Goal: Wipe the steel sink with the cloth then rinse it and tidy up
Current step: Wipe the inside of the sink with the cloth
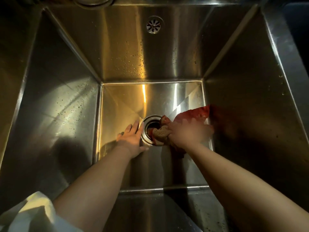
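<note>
So your right hand [187,133] is bunched tight on the red cloth [194,115] down by the drain [151,129] of the steel sink [66,104], left hand [132,138] flat and empty beside it, and that cloth looks soft and floppy, so keep it wadded.

- My left hand [132,139] lies flat on the sink [63,114] floor, just left of the drain [149,129], touching its rim.
- My right hand [189,133] sits right of the drain, pressing the cloth [192,115] down — one fold hangs over the drain opening.
- The overflow [154,26] sits high on the wall behind.
</note>
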### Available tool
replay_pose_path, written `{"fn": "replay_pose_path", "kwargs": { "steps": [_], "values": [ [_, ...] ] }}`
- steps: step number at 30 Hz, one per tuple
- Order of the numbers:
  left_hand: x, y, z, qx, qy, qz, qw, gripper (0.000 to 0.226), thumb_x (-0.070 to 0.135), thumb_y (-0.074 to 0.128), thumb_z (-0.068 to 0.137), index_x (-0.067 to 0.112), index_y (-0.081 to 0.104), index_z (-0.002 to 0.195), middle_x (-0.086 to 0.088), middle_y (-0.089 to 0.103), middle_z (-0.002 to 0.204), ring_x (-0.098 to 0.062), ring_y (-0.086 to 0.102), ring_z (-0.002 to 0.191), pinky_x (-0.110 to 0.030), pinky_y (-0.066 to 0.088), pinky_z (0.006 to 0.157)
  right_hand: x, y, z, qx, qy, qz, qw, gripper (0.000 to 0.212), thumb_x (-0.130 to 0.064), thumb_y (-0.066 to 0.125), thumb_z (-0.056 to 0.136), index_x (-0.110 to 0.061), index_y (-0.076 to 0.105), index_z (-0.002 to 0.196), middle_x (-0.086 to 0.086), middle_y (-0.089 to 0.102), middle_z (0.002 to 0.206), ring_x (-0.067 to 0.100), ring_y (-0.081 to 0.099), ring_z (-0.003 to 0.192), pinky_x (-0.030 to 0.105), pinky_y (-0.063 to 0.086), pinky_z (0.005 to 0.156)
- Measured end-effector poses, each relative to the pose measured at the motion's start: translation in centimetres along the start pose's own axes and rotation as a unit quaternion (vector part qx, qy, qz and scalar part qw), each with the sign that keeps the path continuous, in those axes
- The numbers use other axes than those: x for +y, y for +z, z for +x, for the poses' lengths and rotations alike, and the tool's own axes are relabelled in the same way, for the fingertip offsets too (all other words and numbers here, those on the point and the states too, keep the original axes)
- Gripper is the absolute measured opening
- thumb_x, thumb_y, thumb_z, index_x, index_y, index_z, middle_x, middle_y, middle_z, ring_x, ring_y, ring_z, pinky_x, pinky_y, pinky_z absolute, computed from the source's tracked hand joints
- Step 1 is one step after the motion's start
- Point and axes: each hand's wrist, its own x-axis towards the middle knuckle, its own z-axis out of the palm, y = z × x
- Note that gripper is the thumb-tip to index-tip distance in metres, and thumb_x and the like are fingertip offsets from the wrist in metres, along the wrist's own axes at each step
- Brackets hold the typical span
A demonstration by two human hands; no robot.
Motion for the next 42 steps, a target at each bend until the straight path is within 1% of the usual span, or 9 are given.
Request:
{"fn": "replay_pose_path", "kwargs": {
  "steps": [8, 13, 17, 20, 24, 29, 33, 37, 42],
  "values": [
    [3.3, -0.1, 2.1, 0.041, 0.126, -0.02, 0.991, 0.099, 0.057, 0.062, 0.079, 0.034, -0.005, 0.149, 0.006, -0.008, 0.158, -0.018, 0.001, 0.145, -0.044, 0.02, 0.115, 0.8, -0.9, 0.1, 0.04, -0.123, 0.075, 0.989, 0.064, -0.05, 0.075, 0.061, -0.023, 0.06, 0.117, 0.001, 0.052, 0.128, 0.025, 0.049, 0.115, 0.038, 0.04, 0.098],
    [5.5, -0.8, 3.8, 0.086, 0.135, 0.022, 0.987, 0.082, 0.038, 0.055, 0.091, 0.021, 0.001, 0.15, 0.002, 0.004, 0.159, -0.021, 0.011, 0.144, -0.037, 0.014, 0.117, 0.8, -2.9, 3.3, 0.07, -0.222, 0.068, 0.97, 0.058, -0.031, 0.078, 0.067, -0.016, 0.059, 0.12, 0.004, 0.047, 0.135, 0.023, 0.043, 0.125, 0.033, 0.034, 0.105],
    [6.4, -1.8, 4.2, 0.08, 0.132, 0.047, 0.987, 0.081, 0.022, 0.056, 0.091, 0.017, 0.001, 0.15, 0.0, 0.006, 0.158, -0.025, 0.021, 0.14, -0.036, 0.024, 0.113, 1.4, -2.6, 3.4, 0.046, -0.179, 0.024, 0.983, 0.075, -0.045, 0.075, 0.069, -0.029, 0.044, 0.135, 0.006, 0.03, 0.149, 0.03, 0.026, 0.136, 0.042, 0.025, 0.11],
    [6.8, -1.9, 3.5, 0.009, 0.122, 0.008, 0.992, 0.083, 0.008, 0.055, 0.089, 0.019, 0.001, 0.151, -0.001, 0.006, 0.158, -0.029, 0.035, 0.134, -0.041, 0.036, 0.106, 1.8, -2.2, 2.3, 0.014, -0.155, -0.01, 0.988, 0.077, -0.049, 0.075, 0.065, -0.03, 0.044, 0.134, 0.008, 0.033, 0.144, 0.032, 0.034, 0.128, 0.039, 0.034, 0.104],
    [7.0, -1.4, 1.4, -0.042, 0.118, -0.007, 0.992, 0.083, 0.017, 0.061, 0.087, 0.02, 0.008, 0.15, -0.007, 0.022, 0.151, -0.031, 0.041, 0.128, -0.043, 0.04, 0.102, 1.6, -2.2, 0.3, -0.036, -0.128, -0.025, 0.991, 0.072, -0.044, 0.077, 0.063, -0.026, 0.05, 0.128, 0.005, 0.036, 0.134, 0.03, 0.04, 0.117, 0.035, 0.039, 0.096],
    [6.8, -0.9, -1.8, -0.046, 0.105, 0.017, 0.993, 0.079, 0.005, 0.062, 0.082, 0.016, 0.019, 0.147, -0.009, 0.032, 0.14, -0.031, 0.049, 0.118, -0.042, 0.046, 0.095, 1.7, -1.3, -3.1, -0.112, -0.1, -0.008, 0.989, 0.064, -0.042, 0.079, 0.063, -0.024, 0.051, 0.118, 0.003, 0.041, 0.126, 0.025, 0.045, 0.107, 0.036, 0.044, 0.089],
    [6.3, -1.2, -4.2, -0.013, 0.098, 0.005, 0.995, 0.081, 0.011, 0.065, 0.082, 0.017, 0.017, 0.147, -0.008, 0.027, 0.145, -0.028, 0.042, 0.125, -0.038, 0.041, 0.101, 1.3, -2.3, -5.1, -0.096, -0.098, 0.014, 0.99, 0.059, -0.05, 0.077, 0.06, -0.027, 0.051, 0.108, 0.001, 0.045, 0.117, 0.019, 0.04, 0.091, 0.03, 0.032, 0.076],
    [6.3, -1.6, -7.1, 0.02, 0.093, -0.026, 0.995, 0.088, 0.034, 0.067, 0.083, 0.019, 0.011, 0.15, -0.006, 0.013, 0.154, -0.028, 0.024, 0.137, -0.036, 0.029, 0.111, 0.7, -3.7, -7.4, -0.098, -0.094, 0.072, 0.988, 0.066, -0.05, 0.075, 0.058, -0.025, 0.05, 0.113, 0.001, 0.043, 0.123, 0.029, 0.046, 0.106, 0.039, 0.046, 0.09],
    [7.0, -3.0, -9.9, 0.043, 0.061, -0.041, 0.996, 0.089, 0.03, 0.065, 0.085, 0.025, 0.004, 0.15, 0.001, 0.009, 0.156, -0.025, 0.022, 0.138, -0.037, 0.031, 0.109, 0.1, -5.7, -10.4, -0.114, -0.139, 0.122, 0.976, 0.073, -0.042, 0.079, 0.056, -0.026, 0.049, 0.121, 0.001, 0.046, 0.121, 0.026, 0.045, 0.111, 0.043, 0.045, 0.096]
  ]
}}
